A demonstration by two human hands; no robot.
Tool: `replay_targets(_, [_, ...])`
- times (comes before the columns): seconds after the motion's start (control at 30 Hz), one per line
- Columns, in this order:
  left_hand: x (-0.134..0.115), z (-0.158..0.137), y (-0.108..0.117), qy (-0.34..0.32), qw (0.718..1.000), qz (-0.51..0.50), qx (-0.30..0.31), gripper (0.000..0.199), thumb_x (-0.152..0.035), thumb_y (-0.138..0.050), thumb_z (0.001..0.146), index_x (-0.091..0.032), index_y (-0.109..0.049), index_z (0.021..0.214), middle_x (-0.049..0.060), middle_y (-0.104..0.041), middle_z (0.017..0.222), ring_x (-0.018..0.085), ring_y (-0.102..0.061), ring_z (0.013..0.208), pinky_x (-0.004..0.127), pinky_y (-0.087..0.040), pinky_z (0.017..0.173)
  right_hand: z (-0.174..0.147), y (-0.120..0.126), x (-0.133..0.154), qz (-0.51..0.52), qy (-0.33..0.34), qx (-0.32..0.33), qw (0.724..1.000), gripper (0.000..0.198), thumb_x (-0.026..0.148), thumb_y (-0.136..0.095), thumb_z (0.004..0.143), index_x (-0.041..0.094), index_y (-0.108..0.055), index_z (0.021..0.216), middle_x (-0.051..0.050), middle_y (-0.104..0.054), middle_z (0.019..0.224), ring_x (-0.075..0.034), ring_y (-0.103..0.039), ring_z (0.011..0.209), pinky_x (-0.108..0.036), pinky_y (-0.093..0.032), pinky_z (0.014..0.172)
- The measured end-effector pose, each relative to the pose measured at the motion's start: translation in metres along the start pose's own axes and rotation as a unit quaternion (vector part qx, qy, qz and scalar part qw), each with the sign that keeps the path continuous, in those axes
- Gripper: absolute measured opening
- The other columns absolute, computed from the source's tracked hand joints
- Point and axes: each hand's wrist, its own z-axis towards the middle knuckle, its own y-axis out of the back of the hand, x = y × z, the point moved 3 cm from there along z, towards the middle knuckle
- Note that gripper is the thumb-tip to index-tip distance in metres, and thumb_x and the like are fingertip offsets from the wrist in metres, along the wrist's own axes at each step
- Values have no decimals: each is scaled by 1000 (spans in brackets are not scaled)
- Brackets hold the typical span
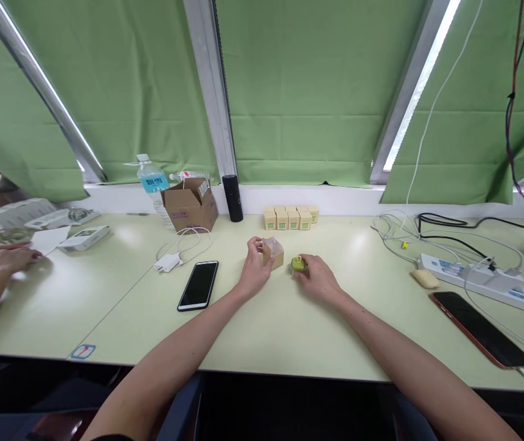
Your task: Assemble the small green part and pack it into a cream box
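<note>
Near the middle of the table my left hand (pixel 256 269) grips a small tan cardboard box (pixel 273 255) whose top is open, showing a pale inside. To the right of it, my right hand (pixel 319 277) has its fingers closed around a small green rounded object (pixel 297 264) with a light yellow loop on top; its exact kind is unclear. A gap of bare tabletop separates the two. Behind both hands stand several small cream boxes (pixel 293 219) with green-edged labels, lined up close together.
Left of my arms lie a black-screened phone (pixel 198 285) and a white charger (pixel 168 263). A brown carton (pixel 191 205), a water bottle (pixel 152 184) and a black cylinder (pixel 232 198) stand behind. Rightward are a power strip (pixel 477 280) and another phone (pixel 482 327). Another person's hands (pixel 7 257) are far left.
</note>
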Motion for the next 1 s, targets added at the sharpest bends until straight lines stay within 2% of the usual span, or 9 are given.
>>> replay_targets(0.13, [-11, -4, -3, -48, 997, 19, 53, 46, -25, -59, 94, -27, -40, 136, 10, -57, 131, 24, -59, 115, 44, -48, 99, 3, 10, 4, 37, 2, -33, 999, 33, 27, -67, 84, 20, -66, 116, -12, -73, 109, -30, -65, 102, -45, -53, 88])
replay_targets(0.23, [-19, -9, -6, -82, 991, 24, 103, 40, -23, -56, 96, -28, -50, 136, 10, -56, 137, 25, -56, 124, 45, -46, 106, 3, 28, 11, 102, 37, -114, 988, 32, 34, -64, 89, 21, -64, 119, -11, -72, 110, -27, -65, 91, -42, -54, 78])
replay_targets(0.37, [-33, -17, -10, -111, 978, 7, 175, 40, -20, -56, 96, -29, -55, 134, 9, -57, 137, 26, -54, 129, 46, -45, 110, -6, 47, 26, 164, 98, -207, 960, 38, 40, -64, 92, 23, -62, 126, -13, -70, 118, -26, -64, 91, -35, -51, 58])
replay_targets(0.47, [-43, -22, -12, -120, 974, -8, 192, 37, -17, -58, 94, -28, -57, 129, 9, -60, 132, 27, -56, 125, 46, -47, 108, -13, 47, 36, 195, 131, -194, 952, 40, 41, -63, 94, 24, -59, 130, -13, -69, 121, -23, -64, 84, -30, -47, 48])
replay_targets(0.67, [-50, -23, -12, -70, 977, -14, 202, 28, -24, -60, 94, -24, -57, 122, 6, -65, 120, 25, -62, 111, 41, -50, 98, -16, 34, 43, 186, 187, -123, 957, 42, 38, -61, 96, 28, -55, 137, -11, -68, 124, -23, -67, 90, -29, -49, 49])
replay_targets(0.77, [-48, -22, -11, -50, 981, -7, 190, 23, -26, -62, 91, -23, -56, 114, 5, -65, 115, 24, -61, 108, 40, -49, 98, -14, 36, 39, 172, 188, -127, 959, 43, 35, -61, 96, 29, -55, 138, -11, -66, 125, -22, -66, 88, -29, -51, 50])
replay_targets(0.9, [-48, -21, -9, -36, 983, -2, 179, 21, -26, -63, 88, -23, -54, 107, 4, -66, 112, 23, -62, 104, 40, -49, 95, -11, 42, 32, 139, 177, -153, 962, 40, 34, -66, 91, 28, -61, 131, -11, -59, 124, -18, -62, 74, -30, -48, 47])
replay_targets(1.0, [-50, -21, -9, -29, 984, -7, 173, 20, -26, -63, 88, -23, -53, 105, 3, -67, 110, 23, -63, 102, 39, -50, 93, -10, 43, 29, 105, 178, -140, 968, 39, 31, -66, 90, 27, -63, 128, -10, -58, 119, -16, -59, 68, -32, -49, 49])
